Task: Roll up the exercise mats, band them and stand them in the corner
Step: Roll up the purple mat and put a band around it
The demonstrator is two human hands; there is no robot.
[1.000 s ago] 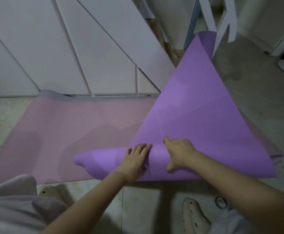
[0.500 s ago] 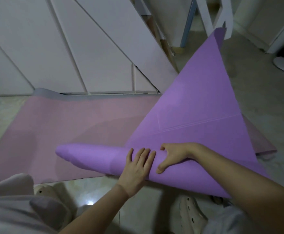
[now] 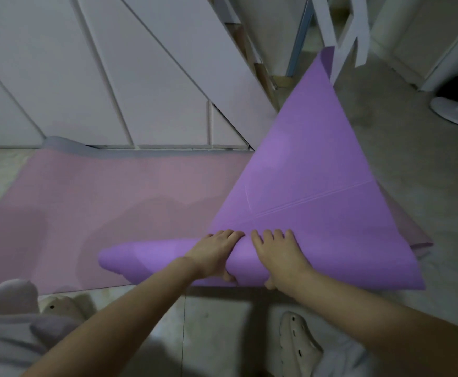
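A purple exercise mat (image 3: 304, 170) is partly rolled at its near end, the roll lying across the floor in front of me. Its unrolled part rises as a tall sheet toward the upper right. My left hand (image 3: 214, 251) and my right hand (image 3: 279, 254) lie side by side on top of the roll, fingers over it and thumbs tucked under its near side. A pink mat (image 3: 113, 202) is spread flat on the floor under and behind the purple one.
White slanted panels (image 3: 113, 77) rise behind the pink mat. A white ladder frame (image 3: 342, 28) stands at the upper right and a white stand base (image 3: 456, 110) at the far right. My two pale shoes (image 3: 298, 346) are on the tiled floor.
The roll has turned forward and both hands have shifted over its top, fingers now pointing away from me. The raised sheet's far corner has moved slightly.
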